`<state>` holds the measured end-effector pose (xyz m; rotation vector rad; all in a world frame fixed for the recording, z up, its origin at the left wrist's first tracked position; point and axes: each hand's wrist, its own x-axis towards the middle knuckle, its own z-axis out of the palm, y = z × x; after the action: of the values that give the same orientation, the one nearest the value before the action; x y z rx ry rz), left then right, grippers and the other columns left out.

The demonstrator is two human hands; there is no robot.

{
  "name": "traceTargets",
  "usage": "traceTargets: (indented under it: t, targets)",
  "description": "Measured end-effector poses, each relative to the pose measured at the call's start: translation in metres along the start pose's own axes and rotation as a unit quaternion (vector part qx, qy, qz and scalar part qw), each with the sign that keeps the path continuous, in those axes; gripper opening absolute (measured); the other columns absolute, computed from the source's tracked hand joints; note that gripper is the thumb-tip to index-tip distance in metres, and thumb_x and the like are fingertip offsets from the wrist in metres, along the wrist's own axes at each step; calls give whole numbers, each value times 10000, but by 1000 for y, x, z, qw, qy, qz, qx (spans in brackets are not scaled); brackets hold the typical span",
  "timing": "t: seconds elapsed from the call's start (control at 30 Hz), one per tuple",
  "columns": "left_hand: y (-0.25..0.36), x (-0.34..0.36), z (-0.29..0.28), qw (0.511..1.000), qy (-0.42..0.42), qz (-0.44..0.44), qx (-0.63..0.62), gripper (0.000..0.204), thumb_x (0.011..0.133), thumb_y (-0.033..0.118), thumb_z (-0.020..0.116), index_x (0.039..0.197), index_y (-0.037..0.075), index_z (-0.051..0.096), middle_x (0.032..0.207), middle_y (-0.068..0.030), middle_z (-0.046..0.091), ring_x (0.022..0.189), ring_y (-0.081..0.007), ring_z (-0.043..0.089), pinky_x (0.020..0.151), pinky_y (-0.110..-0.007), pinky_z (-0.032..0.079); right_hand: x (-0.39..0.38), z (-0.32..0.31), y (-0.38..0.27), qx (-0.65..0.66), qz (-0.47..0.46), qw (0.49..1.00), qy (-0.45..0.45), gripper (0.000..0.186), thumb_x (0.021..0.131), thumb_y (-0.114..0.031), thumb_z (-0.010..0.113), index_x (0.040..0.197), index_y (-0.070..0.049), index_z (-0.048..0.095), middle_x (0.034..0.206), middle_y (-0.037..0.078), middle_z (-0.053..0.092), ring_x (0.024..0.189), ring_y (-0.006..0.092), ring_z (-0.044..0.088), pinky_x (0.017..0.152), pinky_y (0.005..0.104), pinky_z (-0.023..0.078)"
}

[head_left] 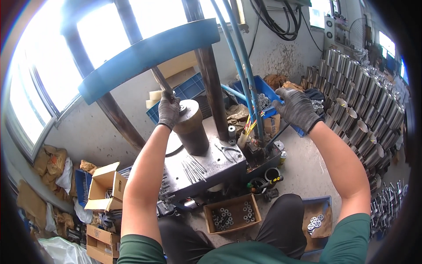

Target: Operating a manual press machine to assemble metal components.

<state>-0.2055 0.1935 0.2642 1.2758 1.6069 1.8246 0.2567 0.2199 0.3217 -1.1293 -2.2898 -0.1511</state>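
Observation:
My gloved left hand [169, 110] is closed on a dark metal rod [159, 78] below the blue top plate [149, 60] of a press, beside a large metal cylinder [192, 134]. The cylinder stands on the steel bed [175, 170], near loose pins [193, 169] and pliers [226, 152]. My gloved right hand [294, 108] is raised right of the blue hoses [245, 86], fingers loosely bent and thumb apart, with nothing visible in it. A blue crate of small metal parts [263, 101] lies behind that hand.
Stacked steel tubes [360, 119] fill the right side. A wooden box of small parts [233, 213] and a blue tray of washers [318, 207] sit low by my legs. Cardboard boxes [102, 189] stand at the left, and dark press columns [213, 101] rise beside the cylinder.

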Motion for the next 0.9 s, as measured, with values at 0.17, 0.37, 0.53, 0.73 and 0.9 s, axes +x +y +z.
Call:
traceTargets:
  t: [0.17, 0.37, 0.53, 0.73, 0.9]
  targets:
    - [-4, -6, 7, 998, -2, 51, 30, 303, 1018, -1, 616, 1267, 147, 529, 1019, -46, 645, 802, -134, 614, 615, -295, 608, -20, 1, 5, -25, -17, 999, 16, 377, 943, -298, 664, 1192, -16, 685, 1010, 240, 727, 947, 384, 730, 854, 479, 583]
    - [5, -16, 11, 994, 18, 65, 87, 370, 1001, -31, 625, 1294, 174, 531, 1000, -46, 632, 805, -135, 616, 607, -301, 630, -121, -29, -1, -66, -59, 990, -108, 338, 900, -214, 663, 1193, -46, 641, 1028, 191, 716, 876, 386, 724, 786, 474, 596]
    - [-6, -4, 5, 988, 30, 99, 114, 419, 997, 3, 645, 1355, 182, 519, 1001, -72, 660, 802, -149, 632, 618, -309, 651, -205, -22, 13, 19, -98, 958, -269, 334, 829, -188, 632, 1141, -82, 685, 1107, 140, 730, 853, 380, 727, 780, 501, 590]
    - [-25, 11, -6, 985, 42, 97, 136, 445, 988, 48, 683, 1385, 176, 526, 1019, -98, 706, 829, -168, 652, 746, -342, 563, -224, -15, -6, -11, -61, 945, -322, 240, 844, -210, 638, 1026, -91, 738, 923, 171, 745, 854, 381, 729, 777, 494, 586]
    - [-27, 15, -6, 983, 42, 97, 147, 448, 985, 36, 684, 1383, 171, 529, 1023, -90, 704, 843, -163, 653, 764, -342, 563, -227, -16, -7, -6, -26, 950, -310, 221, 846, -220, 641, 985, -95, 758, 886, 179, 746, 847, 376, 733, 788, 488, 588]
